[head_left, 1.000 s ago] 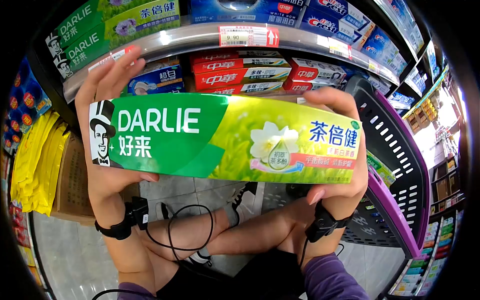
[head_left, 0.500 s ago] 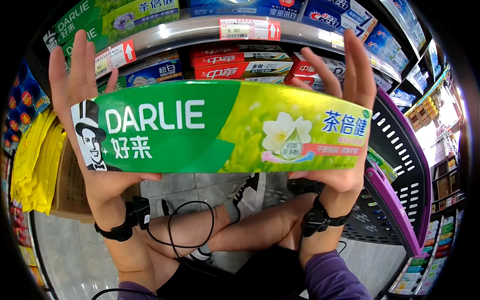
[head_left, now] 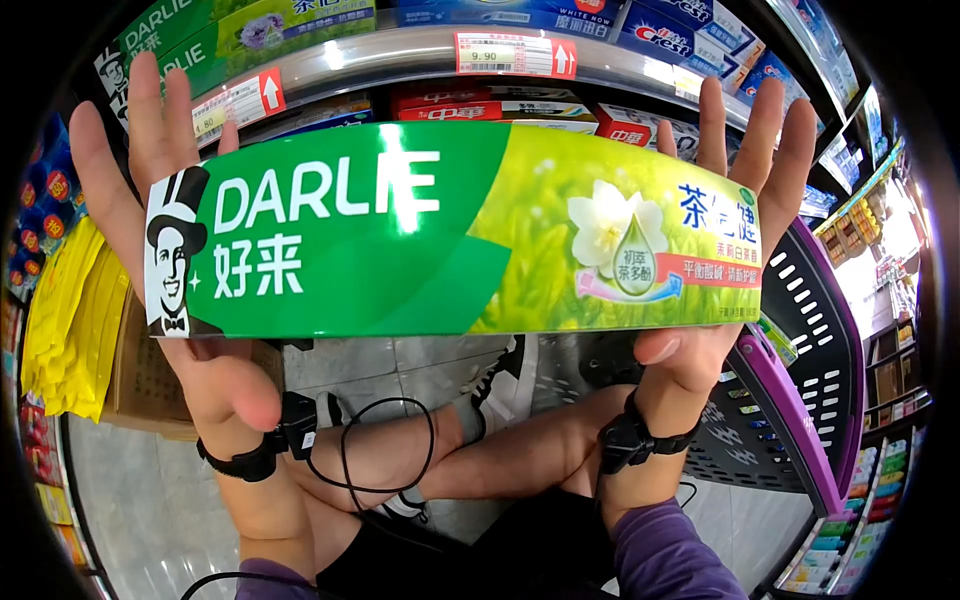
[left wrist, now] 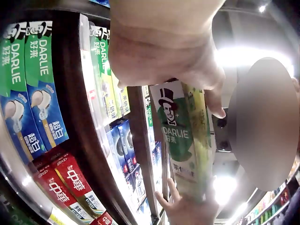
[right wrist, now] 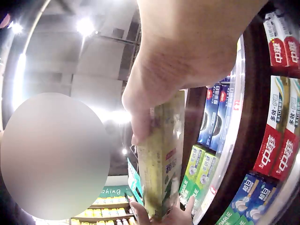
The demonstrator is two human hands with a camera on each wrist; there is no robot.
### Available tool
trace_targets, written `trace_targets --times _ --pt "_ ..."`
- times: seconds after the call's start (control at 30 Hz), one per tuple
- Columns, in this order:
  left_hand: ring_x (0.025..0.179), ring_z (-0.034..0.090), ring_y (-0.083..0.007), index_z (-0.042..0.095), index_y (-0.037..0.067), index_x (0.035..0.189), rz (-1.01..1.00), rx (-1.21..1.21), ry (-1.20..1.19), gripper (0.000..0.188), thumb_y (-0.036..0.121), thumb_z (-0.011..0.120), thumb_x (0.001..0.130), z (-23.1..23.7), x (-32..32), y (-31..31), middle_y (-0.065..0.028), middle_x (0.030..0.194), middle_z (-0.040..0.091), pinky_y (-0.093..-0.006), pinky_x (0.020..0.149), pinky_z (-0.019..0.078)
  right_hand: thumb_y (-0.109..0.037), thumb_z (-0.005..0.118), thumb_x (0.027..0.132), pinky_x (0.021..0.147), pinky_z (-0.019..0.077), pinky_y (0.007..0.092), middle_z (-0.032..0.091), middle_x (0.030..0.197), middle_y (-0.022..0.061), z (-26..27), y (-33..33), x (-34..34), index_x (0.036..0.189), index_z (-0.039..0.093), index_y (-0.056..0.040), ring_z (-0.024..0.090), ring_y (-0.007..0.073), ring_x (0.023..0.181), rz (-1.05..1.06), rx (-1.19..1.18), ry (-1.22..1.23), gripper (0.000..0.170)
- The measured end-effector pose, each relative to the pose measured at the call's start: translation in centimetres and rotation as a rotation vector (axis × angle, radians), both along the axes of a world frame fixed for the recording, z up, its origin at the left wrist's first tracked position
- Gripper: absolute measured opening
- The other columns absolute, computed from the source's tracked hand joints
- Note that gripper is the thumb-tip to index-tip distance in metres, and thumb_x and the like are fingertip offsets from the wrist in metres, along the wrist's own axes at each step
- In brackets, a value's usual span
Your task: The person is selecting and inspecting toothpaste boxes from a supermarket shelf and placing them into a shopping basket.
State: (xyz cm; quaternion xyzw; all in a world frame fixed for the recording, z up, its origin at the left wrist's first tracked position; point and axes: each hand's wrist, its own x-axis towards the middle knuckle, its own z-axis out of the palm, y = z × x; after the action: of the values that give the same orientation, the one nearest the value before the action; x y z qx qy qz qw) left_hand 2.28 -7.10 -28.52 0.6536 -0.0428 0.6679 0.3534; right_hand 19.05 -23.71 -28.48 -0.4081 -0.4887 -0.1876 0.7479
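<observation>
A long green and yellow Darlie toothpaste box spans the gap between my two hands, its printed front toward the head camera. My left hand supports its left end, fingers straight and spread upward behind it, thumb below the lower edge. At the right end, my right hand has its fingers straight and fanned up too, with the thumb under the bottom edge. The box hides much of both palms. In the left wrist view, the toothpaste box runs from the left hand down to the right hand.
Shelves ahead hold red toothpaste boxes, blue Crest boxes and more Darlie boxes. A black and purple shopping basket stands at right. Yellow packets hang by a cardboard box at left. A cable loops over crossed legs.
Both hands have gone from curled fingers around the box ends to straight, spread fingers. The box has risen and looks larger, nearer the head camera. The left thumb has swung downward.
</observation>
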Motion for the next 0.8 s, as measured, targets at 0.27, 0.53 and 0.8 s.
trace_targets --times 0.27,0.53,0.8 --pt "0.149 0.021 -0.0415 0.003 0.012 0.16 -0.048 -0.151 -0.067 0.159 0.072 0.09 0.041 0.4 -0.3 -0.6 -0.0284 0.161 0.017 -0.0545 0.117 0.0231 -0.06 0.091 0.055 0.116 0.0283 0.0599 0.013 0.164 0.0213 -1.2 -0.6 2.4 0.16 0.007 -0.0082 0.021 0.0451 0.148 0.18 -0.033 -0.136 0.143" --pt "0.146 0.027 -0.043 0.008 0.005 0.158 -0.052 -0.146 0.035 0.148 0.07 0.088 0.052 0.9 -0.5 -1.3 -0.0313 0.157 0.025 -0.052 0.118 0.0247 -0.055 0.089 0.059 0.115 0.0297 0.0605 0.013 0.164 0.0215 -1.0 -0.4 1.9 0.16 0.008 -0.0065 0.022 0.0451 0.148 0.12 -0.045 -0.158 0.138" --pt "0.132 0.05 -0.034 0.027 -0.005 0.148 -0.192 0.058 0.396 0.099 0.06 0.065 0.084 -0.9 -3.4 1.8 -0.0295 0.145 0.043 -0.0399 0.109 0.0417 -0.056 0.09 0.053 0.115 0.0319 0.057 0.014 0.163 0.023 0.1 0.7 -1.2 0.16 0.012 -0.008 0.025 0.0465 0.147 0.042 0.01 0.0 0.141"
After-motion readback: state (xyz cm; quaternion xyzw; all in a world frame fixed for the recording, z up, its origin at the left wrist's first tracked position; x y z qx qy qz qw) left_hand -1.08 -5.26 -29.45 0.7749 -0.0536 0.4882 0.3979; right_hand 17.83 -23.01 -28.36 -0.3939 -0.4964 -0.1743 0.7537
